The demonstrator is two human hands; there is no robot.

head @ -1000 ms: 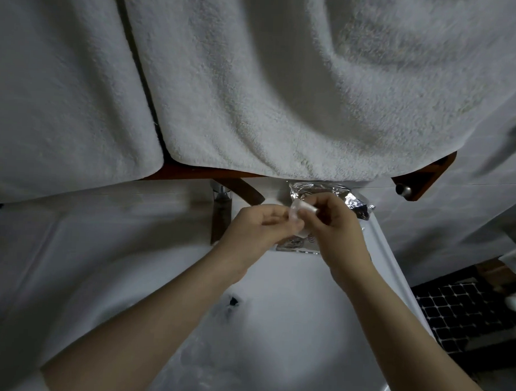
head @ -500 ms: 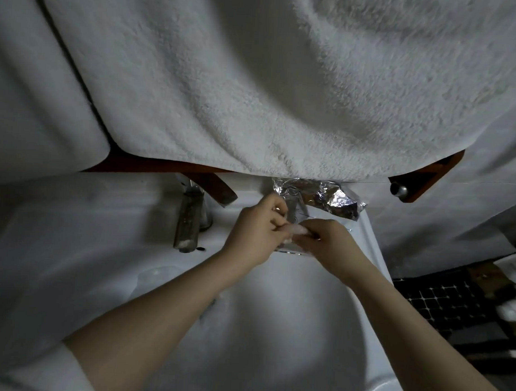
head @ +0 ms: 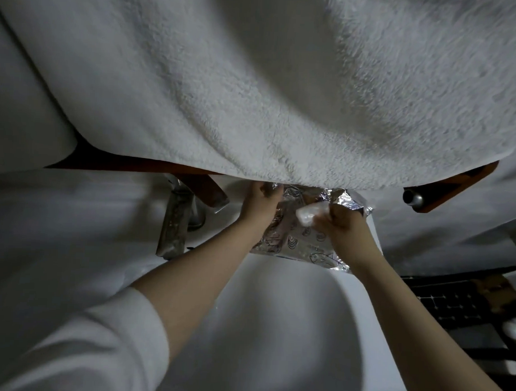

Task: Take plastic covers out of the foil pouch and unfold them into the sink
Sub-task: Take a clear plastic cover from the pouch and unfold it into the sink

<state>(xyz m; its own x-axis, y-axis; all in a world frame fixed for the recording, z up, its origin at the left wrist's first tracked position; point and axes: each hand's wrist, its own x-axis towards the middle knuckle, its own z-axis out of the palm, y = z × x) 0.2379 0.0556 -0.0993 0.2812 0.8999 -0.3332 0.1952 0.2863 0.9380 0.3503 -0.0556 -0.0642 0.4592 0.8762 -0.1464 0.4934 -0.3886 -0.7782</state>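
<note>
A shiny foil pouch [head: 296,240] with printed drawings lies on the back rim of the white sink [head: 275,327], its top tucked under the hanging towel. My left hand [head: 258,204] grips the pouch's upper left edge. My right hand [head: 342,224] pinches a small folded clear plastic cover [head: 310,213] just above the pouch's middle. The pouch's opening is partly hidden by the towel and my hands.
A thick white towel [head: 283,94] hangs low from a wooden rack [head: 456,190] over the sink's back. A metal faucet [head: 177,219] stands left of the pouch. Dark tiled floor [head: 457,304] lies to the right. A second towel [head: 22,114] hangs at left.
My hands have parted: the left went up to the pouch's edge, while the right holds the folded cover alone. The view has moved closer, showing more of the pouch.
</note>
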